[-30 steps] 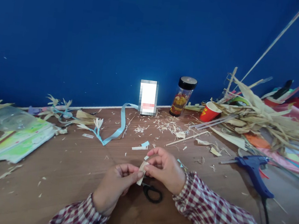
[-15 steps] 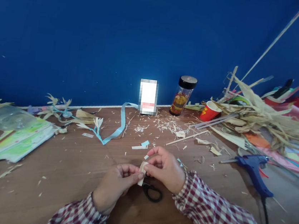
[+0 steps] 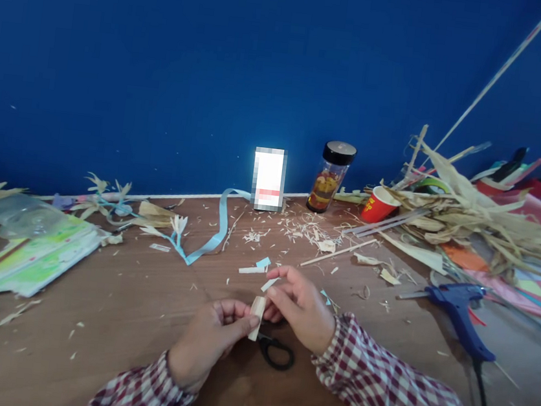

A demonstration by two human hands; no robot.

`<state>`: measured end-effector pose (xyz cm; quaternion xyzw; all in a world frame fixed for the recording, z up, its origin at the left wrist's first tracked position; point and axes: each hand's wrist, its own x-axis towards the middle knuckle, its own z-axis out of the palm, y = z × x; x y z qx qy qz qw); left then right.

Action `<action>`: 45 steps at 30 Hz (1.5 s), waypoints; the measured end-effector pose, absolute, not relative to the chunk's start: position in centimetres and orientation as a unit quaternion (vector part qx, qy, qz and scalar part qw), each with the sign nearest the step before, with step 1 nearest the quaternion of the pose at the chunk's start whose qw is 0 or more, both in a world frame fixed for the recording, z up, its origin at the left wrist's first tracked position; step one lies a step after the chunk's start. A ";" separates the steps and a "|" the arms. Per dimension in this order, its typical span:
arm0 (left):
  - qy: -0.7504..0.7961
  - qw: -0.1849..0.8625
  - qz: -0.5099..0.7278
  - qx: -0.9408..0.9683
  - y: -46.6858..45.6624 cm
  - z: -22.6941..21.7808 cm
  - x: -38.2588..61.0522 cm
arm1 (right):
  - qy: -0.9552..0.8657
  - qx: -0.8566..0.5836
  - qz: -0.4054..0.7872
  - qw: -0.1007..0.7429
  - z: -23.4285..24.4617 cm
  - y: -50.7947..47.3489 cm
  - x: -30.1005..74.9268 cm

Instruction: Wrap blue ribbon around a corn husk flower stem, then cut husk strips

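Your fingers are pressed together on the husk strip — left hand pinching its lower side, right hand its upper end — just above the counter, over the black scissors. I'd judge the 2 pinches should sit close together and move slowly, so the dry piece bends rather than splits. The blue glue gun lies well apart on your right.

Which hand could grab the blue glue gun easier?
Right, probably. The glue gun lies on the side of the right hand, farther from the left hand. Both hands pinch the husk strip, so one must let go.
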<state>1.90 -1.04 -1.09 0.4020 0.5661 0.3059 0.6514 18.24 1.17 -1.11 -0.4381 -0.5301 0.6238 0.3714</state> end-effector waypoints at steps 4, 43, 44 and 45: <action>0.566 0.653 0.308 0.400 -1.1 -1.0 2.0 | -0.556 -0.439 0.605 0.363 -1.0 1.1 18.3; 0.421 0.642 0.629 0.121 2.6 -0.3 -3.4 | -0.793 -0.396 0.435 0.160 2.2 0.7 20.8; 0.418 0.651 0.625 0.105 2.6 -0.3 -3.5 | -0.769 -0.386 0.479 0.175 2.2 0.8 20.8; 0.414 0.659 0.621 0.091 2.6 -0.3 -3.5 | -0.741 -0.373 0.525 0.188 2.1 0.8 20.7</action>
